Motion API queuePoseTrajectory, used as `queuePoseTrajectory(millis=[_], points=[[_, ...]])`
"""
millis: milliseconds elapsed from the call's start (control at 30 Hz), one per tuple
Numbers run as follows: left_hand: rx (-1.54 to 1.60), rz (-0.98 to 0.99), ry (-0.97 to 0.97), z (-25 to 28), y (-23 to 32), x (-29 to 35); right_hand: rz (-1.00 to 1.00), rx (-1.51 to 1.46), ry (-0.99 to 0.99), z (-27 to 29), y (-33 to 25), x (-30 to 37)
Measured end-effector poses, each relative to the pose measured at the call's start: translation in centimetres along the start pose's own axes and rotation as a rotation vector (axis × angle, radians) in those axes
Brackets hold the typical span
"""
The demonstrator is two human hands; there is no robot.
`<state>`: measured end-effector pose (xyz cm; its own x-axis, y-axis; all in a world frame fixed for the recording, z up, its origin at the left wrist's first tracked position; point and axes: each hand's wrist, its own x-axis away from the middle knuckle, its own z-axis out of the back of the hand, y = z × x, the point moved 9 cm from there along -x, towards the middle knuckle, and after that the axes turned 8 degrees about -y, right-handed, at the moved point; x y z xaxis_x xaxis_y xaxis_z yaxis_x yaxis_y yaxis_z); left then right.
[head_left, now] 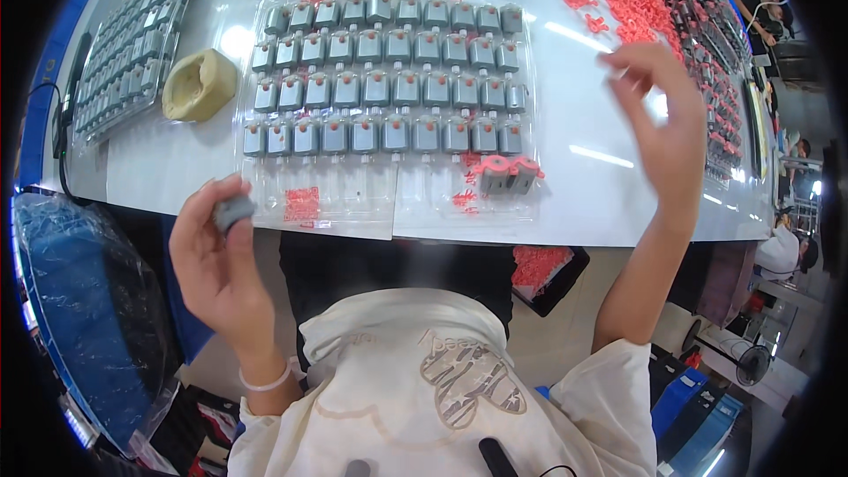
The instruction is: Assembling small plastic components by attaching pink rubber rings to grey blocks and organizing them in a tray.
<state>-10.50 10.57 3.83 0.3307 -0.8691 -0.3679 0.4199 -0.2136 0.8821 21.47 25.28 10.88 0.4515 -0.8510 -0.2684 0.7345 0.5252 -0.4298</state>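
Observation:
My left hand [221, 265], at the table's front edge, grips a small grey metal motor [234, 210] between thumb and fingers. To its right a clear plastic tray [371, 203] holds rows of similar grey motors [393, 133]. Two motors with pink plastic caps [510, 174] stand together at the tray's near right corner. Raised over the right side of the table, my right hand [658, 115] is smeared by motion, its fingertips close to a heap of pink plastic caps [618, 0]. Whether anything is between those fingers is unclear.
A yellowish ring-shaped block [200, 86] sits left of the tray, beside another tray of motors [132, 57]. Capped motors [720, 106] fill the far right. A dark bin [552, 278] of pink pieces stands below the table edge. Other people [786, 247] are at far right.

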Motion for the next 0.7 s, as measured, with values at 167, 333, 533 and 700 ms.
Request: queuePoseTrajectory(millis=[167, 333, 533, 700], points=[[0.541, 0.21, -0.136, -1.9, -0.4, 0.1, -0.09, 0.084, 0.032, -1.1, 10.1, -3.3], [0.768, 0.407, -0.229, -4.0, -1.9, 1.5, -0.108, 0.194, 0.066, -1.0, 10.6, -4.6], [0.896, 0.491, -0.431, -7.2, -0.3, 2.5, -0.051, 0.13, -0.003, -2.0, 12.0, -7.1], [0.961, 0.52, -0.483, -7.8, 0.2, 3.2, -0.016, 0.194, 0.02, -1.7, 11.3, -7.5]])
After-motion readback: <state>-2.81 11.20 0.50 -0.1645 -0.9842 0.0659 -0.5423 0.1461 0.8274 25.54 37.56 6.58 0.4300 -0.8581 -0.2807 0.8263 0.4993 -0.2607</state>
